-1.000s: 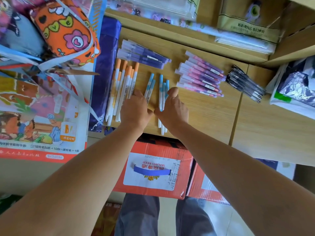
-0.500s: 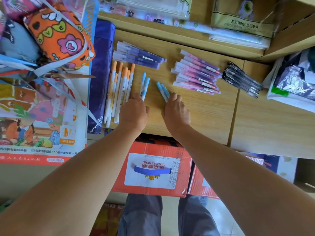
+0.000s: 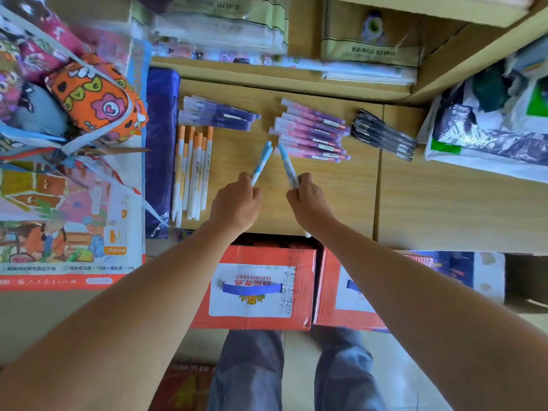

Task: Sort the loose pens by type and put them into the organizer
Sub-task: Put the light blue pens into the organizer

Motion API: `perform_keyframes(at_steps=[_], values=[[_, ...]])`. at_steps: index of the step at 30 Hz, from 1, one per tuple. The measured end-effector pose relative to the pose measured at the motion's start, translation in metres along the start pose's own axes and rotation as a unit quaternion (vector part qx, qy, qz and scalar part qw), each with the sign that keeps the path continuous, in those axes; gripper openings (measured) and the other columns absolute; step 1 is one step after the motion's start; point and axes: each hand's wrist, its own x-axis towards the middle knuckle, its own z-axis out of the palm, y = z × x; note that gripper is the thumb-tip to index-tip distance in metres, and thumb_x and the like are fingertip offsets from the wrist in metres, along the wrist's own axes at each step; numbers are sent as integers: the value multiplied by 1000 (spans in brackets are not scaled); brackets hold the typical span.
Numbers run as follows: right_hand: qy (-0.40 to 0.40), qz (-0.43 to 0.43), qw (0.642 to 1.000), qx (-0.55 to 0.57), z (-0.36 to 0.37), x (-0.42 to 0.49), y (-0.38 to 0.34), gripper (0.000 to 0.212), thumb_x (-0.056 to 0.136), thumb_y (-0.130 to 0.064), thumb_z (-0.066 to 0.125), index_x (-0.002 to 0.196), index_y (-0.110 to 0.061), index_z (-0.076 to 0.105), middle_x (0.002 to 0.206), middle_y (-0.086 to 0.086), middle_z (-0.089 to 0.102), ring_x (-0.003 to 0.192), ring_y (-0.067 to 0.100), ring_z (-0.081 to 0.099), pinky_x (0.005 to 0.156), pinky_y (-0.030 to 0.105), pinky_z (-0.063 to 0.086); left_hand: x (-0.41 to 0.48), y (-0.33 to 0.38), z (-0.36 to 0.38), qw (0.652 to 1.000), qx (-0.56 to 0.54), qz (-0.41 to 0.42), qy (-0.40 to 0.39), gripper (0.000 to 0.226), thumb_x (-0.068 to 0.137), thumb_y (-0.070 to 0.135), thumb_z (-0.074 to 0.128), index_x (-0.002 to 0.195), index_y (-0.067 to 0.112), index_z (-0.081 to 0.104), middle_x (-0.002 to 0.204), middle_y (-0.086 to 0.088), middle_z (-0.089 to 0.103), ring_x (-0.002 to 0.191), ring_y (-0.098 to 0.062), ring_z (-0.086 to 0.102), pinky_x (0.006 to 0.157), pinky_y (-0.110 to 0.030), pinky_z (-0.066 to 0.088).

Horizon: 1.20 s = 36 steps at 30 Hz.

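Observation:
On the wooden shelf (image 3: 332, 203) my left hand (image 3: 235, 203) grips a small bunch of blue-capped white pens (image 3: 262, 161), tips leaning up and right. My right hand (image 3: 308, 200) grips another bunch of blue-capped pens (image 3: 287, 164), leaning up and left, so the two bunches form a V. Left of my hands lie several orange-capped white pens (image 3: 192, 170) in a row. Behind them is a pile of purple pens (image 3: 218, 114), to the right a pile of pink pens (image 3: 311, 132), and farther right a bundle of black pens (image 3: 382, 133).
A dark blue packet (image 3: 160, 149) lies along the shelf's left edge, with an orange patterned pouch (image 3: 95, 96) and printed packs beyond. Packaged stationery (image 3: 367, 51) fills the raised back shelf. Bagged goods (image 3: 489, 126) sit at right. Red beer cartons (image 3: 255, 289) stand below the shelf front.
Both hands went from pressing flat on the blue-capped pens to closing around a bunch each and lifting them off the shelf, tips angled toward each other.

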Motion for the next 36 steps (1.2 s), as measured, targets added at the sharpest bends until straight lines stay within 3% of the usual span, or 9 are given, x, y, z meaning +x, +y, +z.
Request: perform_keyframes(at_steps=[4, 7, 10, 14, 17, 24, 28, 32, 36], values=[[10, 8, 999, 48, -53, -27, 29, 17, 99, -20, 38, 100, -6, 47, 75, 5, 50, 61, 22, 45, 53, 30, 32, -17, 47, -1, 998, -34, 23, -42, 23, 100, 24, 35, 109, 6, 44, 86, -16, 64, 69, -34, 61, 62, -41, 50], [2, 35, 983, 178, -94, -48, 57, 17, 100, -20, 38, 93, -9, 49, 68, 1, 44, 55, 14, 37, 48, 26, 29, -36, 100, 5, 996, -58, 32, -56, 23, 100, 24, 36, 109, 5, 45, 91, -19, 63, 77, -38, 62, 70, -44, 51], [-12, 62, 953, 298, -142, -82, 89, 18, 102, -15, 36, 88, -12, 48, 64, 4, 44, 45, 11, 46, 42, 21, 35, -59, 157, 19, 995, -66, 42, -63, 24, 101, 25, 37, 110, 5, 46, 95, -21, 62, 83, -39, 61, 69, -40, 45], [-6, 42, 930, 365, -204, -136, 149, 15, 103, -12, 34, 99, -7, 47, 61, 7, 42, 32, 2, 41, 36, 15, 33, -102, 243, 45, 991, -94, 62, -71, 26, 102, 33, 35, 94, 10, 44, 95, -25, 62, 74, -35, 57, 65, -39, 42], [14, 42, 917, 395, -253, -176, 205, 21, 103, -14, 34, 89, -11, 49, 60, 4, 33, 31, 1, 30, 35, 15, 25, -139, 312, 72, 990, -87, 79, -83, 34, 101, 39, 34, 97, 8, 48, 90, -24, 61, 82, -39, 62, 68, -41, 46], [60, 75, 902, 422, -368, -263, 329, 28, 103, -19, 38, 79, -10, 49, 61, 8, 41, 41, 10, 43, 42, 21, 36, -202, 472, 135, 981, -102, 137, -95, 30, 100, 41, 36, 94, 13, 45, 92, -23, 61, 81, -40, 59, 76, -50, 53], [104, 96, 936, 322, -429, -295, 385, 30, 101, -30, 41, 88, -13, 61, 73, -2, 46, 66, 13, 43, 61, 24, 36, -215, 552, 164, 973, -97, 166, -131, 30, 99, 42, 36, 96, 13, 45, 81, -23, 52, 69, -31, 48, 70, -49, 49], [147, 124, 932, 308, -478, -301, 434, 30, 100, -33, 43, 90, -16, 65, 76, -3, 47, 68, 12, 44, 64, 25, 38, -219, 622, 183, 965, -59, 197, -160, 32, 100, 41, 35, 99, 11, 46, 80, -10, 53, 68, -28, 50, 74, -49, 50], [165, 146, 923, 315, -529, -291, 471, 29, 98, -32, 49, 75, -20, 62, 71, -2, 51, 70, 17, 49, 69, 29, 40, -205, 688, 199, 957, -25, 226, -179, 35, 101, 39, 33, 108, 9, 48, 83, -10, 54, 71, -28, 52, 75, -47, 49]])
